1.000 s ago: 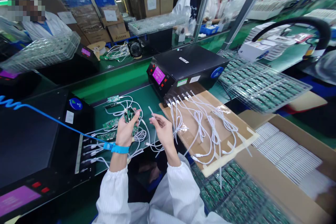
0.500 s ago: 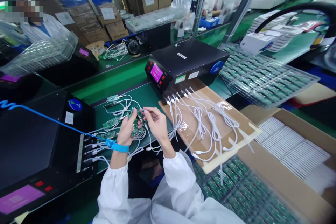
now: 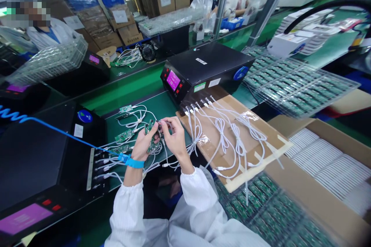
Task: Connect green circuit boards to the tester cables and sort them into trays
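Observation:
My left hand (image 3: 142, 143), with a blue wrist strap (image 3: 131, 160) on its wrist, is closed around several green circuit boards (image 3: 150, 126). Fingers and thumb of my right hand (image 3: 174, 133) are pinched together against the right side of these boards. What sits in that pinch is hidden; a white cable (image 3: 149, 111) runs up to this spot. A cable plug hangs just below the fingers. Left of my hands, more circuit boards (image 3: 124, 136) with white cables attached lie on the green mat (image 3: 171, 105).
Black test boxes stand left (image 3: 31, 142) and ahead (image 3: 208, 63), with purple screens. Coiled white cables (image 3: 222, 135) lie on a cardboard sheet (image 3: 203, 154). Trays of boards (image 3: 301, 81) and a carton of white items (image 3: 327, 158) are at right. A coiled blue cord (image 3: 60, 129) reaches my wrist strap.
My hands stay together at the boards; the right fingers have closed in nearer to the left thumb. The whole view has shifted slightly.

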